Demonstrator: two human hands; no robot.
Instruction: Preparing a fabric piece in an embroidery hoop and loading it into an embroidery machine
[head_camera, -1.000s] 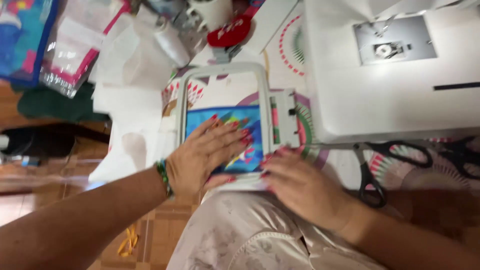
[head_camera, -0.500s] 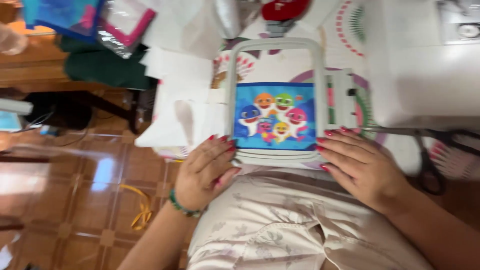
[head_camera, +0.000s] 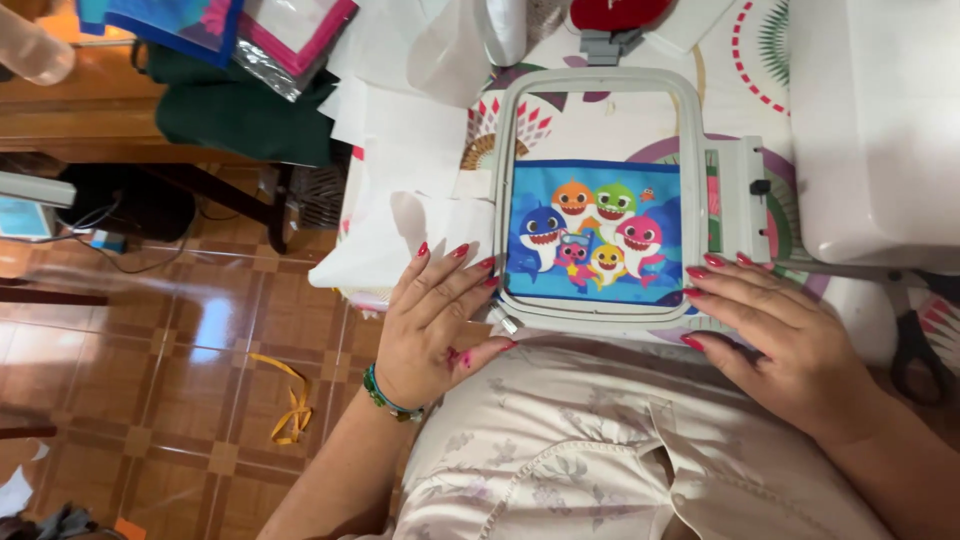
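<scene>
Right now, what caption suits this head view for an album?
Left hand and right hand rest on the embroidery hoop framing blue cartoon-shark fabric.

Clear plastic packet (head_camera: 290, 40) with pink border and silvery edge, at 11 o'clock on the wooden table, lying partly over dark green cloth (head_camera: 240, 115). Just beside it at 10 o'clock, a flat blue printed packet (head_camera: 165, 20), cut off by the top edge. No labels, signs or screens identifiable
</scene>
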